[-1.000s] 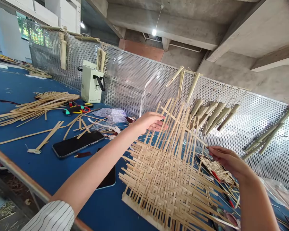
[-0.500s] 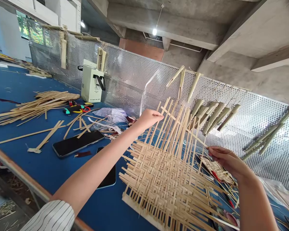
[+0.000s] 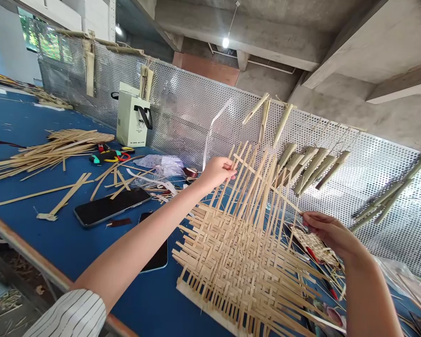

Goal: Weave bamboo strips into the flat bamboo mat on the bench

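Note:
A half-woven mat of pale bamboo strips lies on the blue table, its far strips bent upward. My left hand pinches the left end of one loose crosswise bamboo strip that runs through the raised strips. My right hand holds the same strip's right end at the mat's right side.
Two dark phones lie left of the mat. A pile of bamboo strips, scissors with coloured handles and a pale green box sit farther left. A perforated metal screen with hanging bamboo pieces backs the table.
My left hand rose slightly and closed its fingertips on the strip's left end. The right hand stayed nearly still. The view shifted a little downward.

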`<state>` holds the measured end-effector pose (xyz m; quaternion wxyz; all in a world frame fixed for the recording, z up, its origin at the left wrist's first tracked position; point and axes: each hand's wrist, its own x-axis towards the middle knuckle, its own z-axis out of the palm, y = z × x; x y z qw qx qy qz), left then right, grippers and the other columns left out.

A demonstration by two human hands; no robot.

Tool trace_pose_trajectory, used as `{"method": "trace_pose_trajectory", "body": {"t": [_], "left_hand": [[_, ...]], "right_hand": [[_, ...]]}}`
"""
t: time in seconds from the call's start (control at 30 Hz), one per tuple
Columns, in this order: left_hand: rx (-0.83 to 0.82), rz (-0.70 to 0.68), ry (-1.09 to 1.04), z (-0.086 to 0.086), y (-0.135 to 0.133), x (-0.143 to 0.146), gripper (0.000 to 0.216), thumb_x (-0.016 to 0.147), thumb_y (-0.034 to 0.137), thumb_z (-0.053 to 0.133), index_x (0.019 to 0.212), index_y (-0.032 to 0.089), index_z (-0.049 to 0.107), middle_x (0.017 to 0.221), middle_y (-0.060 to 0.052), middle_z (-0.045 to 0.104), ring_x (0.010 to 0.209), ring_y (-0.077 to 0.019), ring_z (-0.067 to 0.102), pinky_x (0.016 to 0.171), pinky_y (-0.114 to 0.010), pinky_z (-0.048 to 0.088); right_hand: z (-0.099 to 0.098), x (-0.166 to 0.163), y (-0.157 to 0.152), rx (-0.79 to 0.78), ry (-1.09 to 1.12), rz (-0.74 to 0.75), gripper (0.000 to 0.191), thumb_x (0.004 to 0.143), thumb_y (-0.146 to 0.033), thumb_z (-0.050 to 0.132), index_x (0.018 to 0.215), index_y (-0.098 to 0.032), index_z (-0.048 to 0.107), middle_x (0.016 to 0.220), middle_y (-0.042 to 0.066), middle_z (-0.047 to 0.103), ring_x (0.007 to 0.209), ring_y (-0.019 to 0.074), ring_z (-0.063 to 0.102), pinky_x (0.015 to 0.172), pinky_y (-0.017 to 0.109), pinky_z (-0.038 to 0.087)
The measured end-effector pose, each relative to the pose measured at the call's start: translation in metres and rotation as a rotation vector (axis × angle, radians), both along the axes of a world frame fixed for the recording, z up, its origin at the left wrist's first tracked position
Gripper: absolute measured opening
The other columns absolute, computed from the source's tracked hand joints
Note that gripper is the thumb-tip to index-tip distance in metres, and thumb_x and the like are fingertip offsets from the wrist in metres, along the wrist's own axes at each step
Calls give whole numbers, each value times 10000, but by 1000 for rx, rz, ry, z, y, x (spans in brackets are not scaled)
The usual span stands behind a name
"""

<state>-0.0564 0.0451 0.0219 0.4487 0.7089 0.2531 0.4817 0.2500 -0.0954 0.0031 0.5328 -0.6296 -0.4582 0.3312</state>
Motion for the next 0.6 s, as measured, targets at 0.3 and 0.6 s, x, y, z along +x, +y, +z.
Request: {"method": "trace_pose_trajectory", "body": {"t": [0.3,0.6], "left_hand": [[-228,-11,-102,9,-14,-1,143,768,-10,457,838,115,462,864,-90,585,658,-117,620,548,-225,453],[-242,-7,-79,3,-6,2,212,747,-33,487,861,139,441,797,-38,581,617,-86,593,531,-203,409]], "right_hand": [[1,-1,-2,5,-5,-27,293,422,-306,832,672,-196,725,626,22,631,581,125,541,482,188,422],[-1,6,0,7,-46,-12,329,413,-328,834,691,-197,715,644,16,633,602,123,549,516,196,427]]}}
